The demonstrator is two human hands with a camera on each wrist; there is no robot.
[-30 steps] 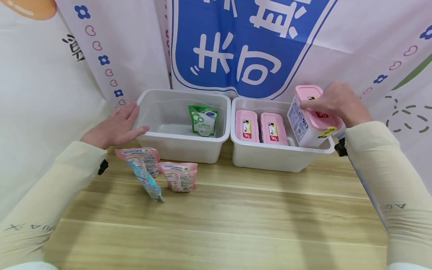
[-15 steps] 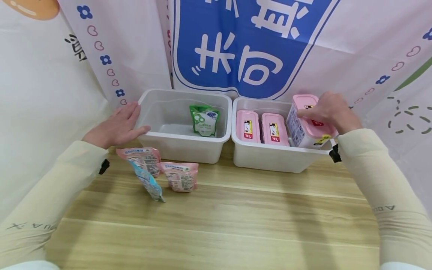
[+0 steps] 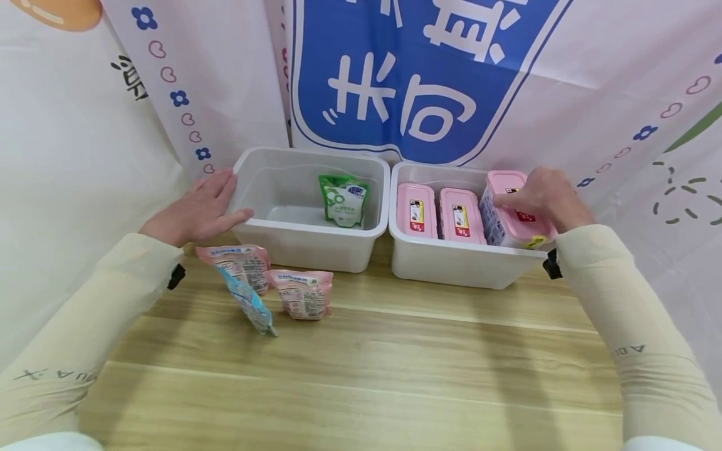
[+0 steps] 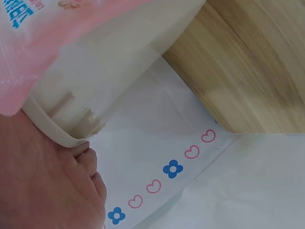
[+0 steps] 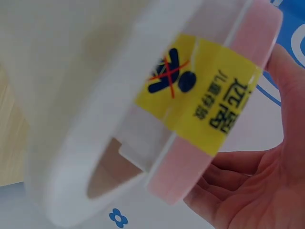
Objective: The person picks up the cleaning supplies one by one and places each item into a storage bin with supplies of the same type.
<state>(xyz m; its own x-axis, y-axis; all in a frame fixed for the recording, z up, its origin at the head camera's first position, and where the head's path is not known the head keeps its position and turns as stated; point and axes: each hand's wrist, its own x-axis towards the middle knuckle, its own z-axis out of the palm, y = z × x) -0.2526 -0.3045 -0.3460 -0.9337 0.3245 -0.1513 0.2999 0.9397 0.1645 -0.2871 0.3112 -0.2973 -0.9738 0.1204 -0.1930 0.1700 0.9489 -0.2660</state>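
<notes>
My right hand (image 3: 549, 195) grips a white box with a pink lid (image 3: 517, 216) from above, thumb on one side and fingers on the other. The box is partly down inside the right grey bin (image 3: 451, 262), beside two similar pink-lidded boxes, one on the left (image 3: 416, 210) and one in the middle (image 3: 461, 216). In the right wrist view, the held box's end with a yellow label (image 5: 200, 90) stands above the bin rim. My left hand (image 3: 194, 208) rests with straight fingers on the left rim of the left bin (image 3: 301, 235). A green pouch (image 3: 345, 200) stands in that bin.
Two pink pouches, one at the back (image 3: 242, 266) and one in front (image 3: 304, 294), stand on the wooden table (image 3: 361, 369) before the left bin. A blue pouch (image 3: 248, 300) leans by them. A printed cloth (image 3: 395, 75) hangs close behind the bins.
My right hand has moved down and slightly left, lowering the pink-lidded box deeper into the right bin. The left hand stays on its bin rim.
</notes>
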